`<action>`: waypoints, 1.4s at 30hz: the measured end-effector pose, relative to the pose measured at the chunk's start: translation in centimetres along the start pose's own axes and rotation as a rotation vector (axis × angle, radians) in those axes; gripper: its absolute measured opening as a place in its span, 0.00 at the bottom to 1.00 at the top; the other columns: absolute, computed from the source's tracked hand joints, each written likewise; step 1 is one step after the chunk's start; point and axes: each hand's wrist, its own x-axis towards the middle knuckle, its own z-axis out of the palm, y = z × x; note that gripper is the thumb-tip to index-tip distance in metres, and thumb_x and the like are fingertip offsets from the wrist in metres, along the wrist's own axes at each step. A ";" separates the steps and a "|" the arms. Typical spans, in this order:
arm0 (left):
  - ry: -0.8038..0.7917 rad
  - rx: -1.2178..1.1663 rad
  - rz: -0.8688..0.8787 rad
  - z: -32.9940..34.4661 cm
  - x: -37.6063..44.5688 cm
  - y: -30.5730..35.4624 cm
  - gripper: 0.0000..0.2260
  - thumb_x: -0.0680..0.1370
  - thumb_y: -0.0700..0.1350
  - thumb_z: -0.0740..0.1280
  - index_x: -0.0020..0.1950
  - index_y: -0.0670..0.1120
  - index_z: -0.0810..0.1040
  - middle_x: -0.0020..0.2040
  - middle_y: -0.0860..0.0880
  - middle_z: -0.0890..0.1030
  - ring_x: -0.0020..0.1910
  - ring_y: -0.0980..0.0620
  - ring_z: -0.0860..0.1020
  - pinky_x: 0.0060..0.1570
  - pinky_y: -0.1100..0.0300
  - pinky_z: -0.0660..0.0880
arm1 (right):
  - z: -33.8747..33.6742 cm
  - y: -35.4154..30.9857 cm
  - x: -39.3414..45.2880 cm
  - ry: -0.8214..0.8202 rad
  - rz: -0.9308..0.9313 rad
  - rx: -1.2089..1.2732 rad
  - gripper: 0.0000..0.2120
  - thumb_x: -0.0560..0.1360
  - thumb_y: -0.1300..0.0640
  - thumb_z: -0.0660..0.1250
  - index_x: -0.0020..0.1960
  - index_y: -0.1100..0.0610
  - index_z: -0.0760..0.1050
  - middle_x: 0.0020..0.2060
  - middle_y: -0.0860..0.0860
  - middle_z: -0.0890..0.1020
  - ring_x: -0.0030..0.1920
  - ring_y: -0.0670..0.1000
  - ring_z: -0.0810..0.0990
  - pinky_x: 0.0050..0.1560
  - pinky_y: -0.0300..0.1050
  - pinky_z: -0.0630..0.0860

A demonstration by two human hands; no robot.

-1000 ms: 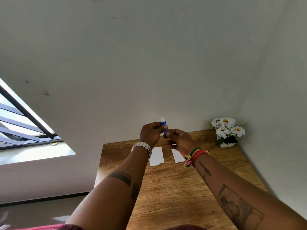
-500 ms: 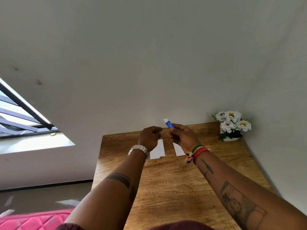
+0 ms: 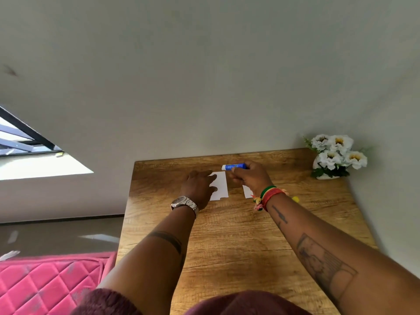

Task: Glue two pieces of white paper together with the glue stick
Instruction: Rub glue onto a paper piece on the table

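Observation:
Two small white paper pieces lie on the wooden table [image 3: 238, 242]. The left paper [image 3: 221, 186] is partly under the fingers of my left hand [image 3: 198, 189], which rests flat on it. My right hand [image 3: 250, 178] covers most of the right paper [image 3: 247, 192]. That hand holds a blue glue stick [image 3: 234, 166] lying sideways, its white end pointing left above the far edge of the left paper. Whether a cap is on the stick cannot be told.
A white pot of white flowers [image 3: 336, 155] stands in the far right corner against the walls. A small yellow object [image 3: 295, 198] peeks out beside my right wrist. A pink quilted cushion [image 3: 45, 285] lies on the floor to the left of the table.
Both hands came down from in front of the wall to the table. My left hand let go of the glue stick and spread onto the left paper; the stick turned sideways.

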 end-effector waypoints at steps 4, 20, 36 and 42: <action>-0.043 0.030 0.022 1.3 0.2 -0.5 0.25 0.81 0.58 0.62 0.78 0.59 0.63 0.80 0.56 0.63 0.76 0.45 0.61 0.73 0.47 0.58 | 0.5 0.7 1.4 0.012 0.006 -0.233 0.07 0.75 0.55 0.70 0.52 0.55 0.80 0.47 0.55 0.86 0.49 0.55 0.86 0.54 0.54 0.84; -0.065 0.042 0.070 3.3 2.5 -1.5 0.33 0.76 0.61 0.68 0.79 0.59 0.62 0.77 0.49 0.62 0.73 0.40 0.62 0.71 0.41 0.60 | 1.6 1.5 5.5 -0.017 -0.166 -0.773 0.09 0.75 0.52 0.70 0.53 0.54 0.79 0.43 0.52 0.79 0.42 0.52 0.77 0.40 0.44 0.72; -0.036 0.085 0.049 3.2 2.4 -0.9 0.33 0.76 0.63 0.67 0.79 0.58 0.62 0.77 0.49 0.62 0.73 0.40 0.62 0.71 0.43 0.58 | 0.5 1.7 0.9 -0.226 -0.355 -0.976 0.12 0.72 0.52 0.69 0.54 0.54 0.79 0.48 0.50 0.83 0.45 0.51 0.78 0.46 0.47 0.78; -0.034 0.125 0.036 2.9 2.0 -0.5 0.33 0.77 0.62 0.67 0.79 0.58 0.61 0.77 0.48 0.62 0.74 0.40 0.62 0.72 0.43 0.58 | 0.5 1.9 -0.4 -0.261 -0.337 -1.010 0.09 0.72 0.52 0.70 0.51 0.53 0.78 0.45 0.49 0.81 0.43 0.50 0.78 0.42 0.45 0.76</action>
